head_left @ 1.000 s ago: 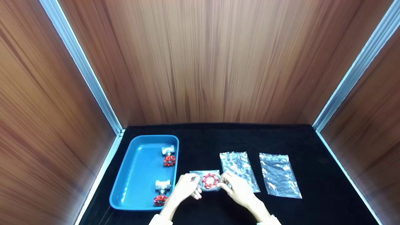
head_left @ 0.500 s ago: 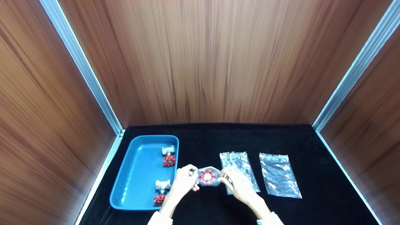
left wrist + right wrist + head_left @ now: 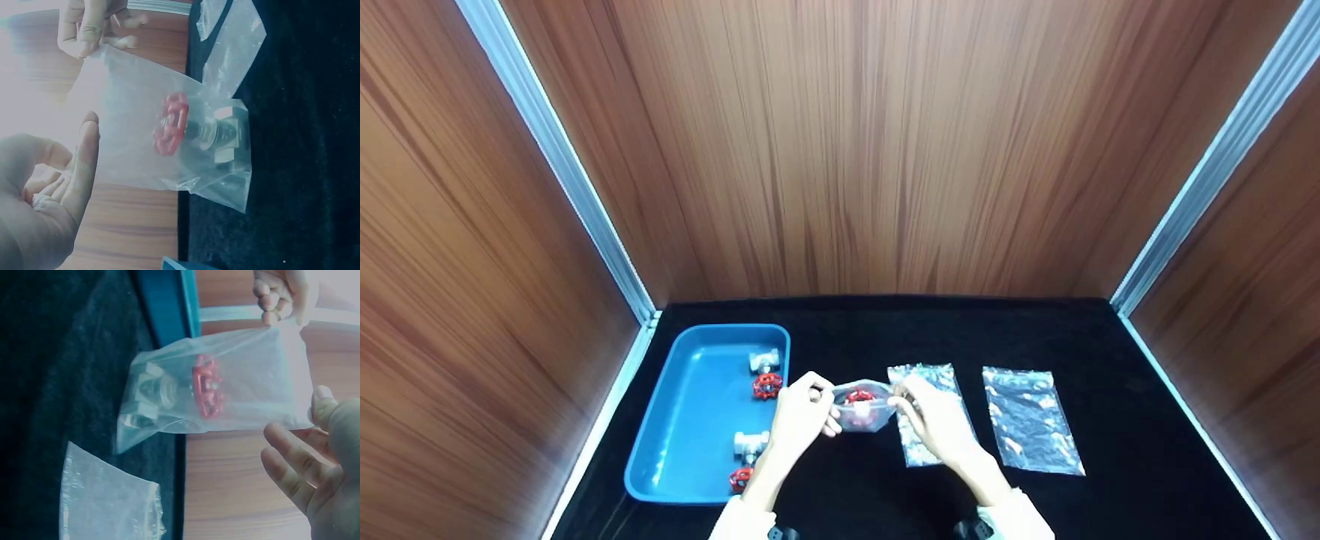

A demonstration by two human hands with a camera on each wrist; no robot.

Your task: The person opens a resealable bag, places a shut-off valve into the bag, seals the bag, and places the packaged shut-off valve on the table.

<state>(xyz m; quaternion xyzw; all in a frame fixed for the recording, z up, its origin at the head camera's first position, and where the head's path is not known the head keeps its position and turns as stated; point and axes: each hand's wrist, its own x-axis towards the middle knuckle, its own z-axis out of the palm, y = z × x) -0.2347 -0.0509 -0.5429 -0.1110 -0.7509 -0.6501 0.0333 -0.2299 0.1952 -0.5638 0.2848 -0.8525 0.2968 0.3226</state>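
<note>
Between my hands hangs a clear plastic bag [image 3: 132, 118] with a gate valve [image 3: 225, 135] inside, its metal body at the bottom and its red handwheel [image 3: 206, 387] toward the mouth. My left hand [image 3: 801, 412] pinches one top corner of the bag. The opposite top corner is pinched by my right hand [image 3: 936, 421], thumb against the fingers. In the head view the bag is foreshortened, so the handwheel shows through its top part. Part of a flat bag [image 3: 919, 450] lies behind my right hand.
A blue tray [image 3: 682, 420] stands at the left with two more red-wheeled valves, a far one [image 3: 766, 375] and a near one [image 3: 748, 450], along its right side. Another flat clear bag [image 3: 1033, 421] lies at the right on the black cloth. Wood-grain walls enclose the table.
Both hands have lifted the bagged valve up and away from the body. The bag has gone from lying nearly flat to hanging from its top corners.
</note>
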